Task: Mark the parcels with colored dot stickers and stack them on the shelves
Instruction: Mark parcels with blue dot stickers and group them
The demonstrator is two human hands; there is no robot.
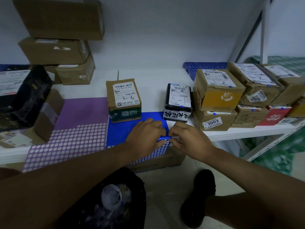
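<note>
A blue dot sticker sheet (118, 133) lies at the front edge of the white shelf (239, 133). My left hand (145, 138) presses on the sheet and curls its right edge up. My right hand (189, 141) pinches that same curled edge from the right. Just behind the hands stand a brown parcel marked 3-3 (123, 100) and a black-and-white parcel marked 5-1 (179, 103), which carries a blue dot on its label. A purple dot sticker sheet (71, 134) lies to the left of the blue one.
Stacked brown parcels (217, 100) with blue dots fill the shelf's right side. More cartons (62, 47) pile up at the back left, and a black parcel (24, 96) sits at far left. Below the shelf are a black bin (112, 199) with waste and a shoe (199, 197).
</note>
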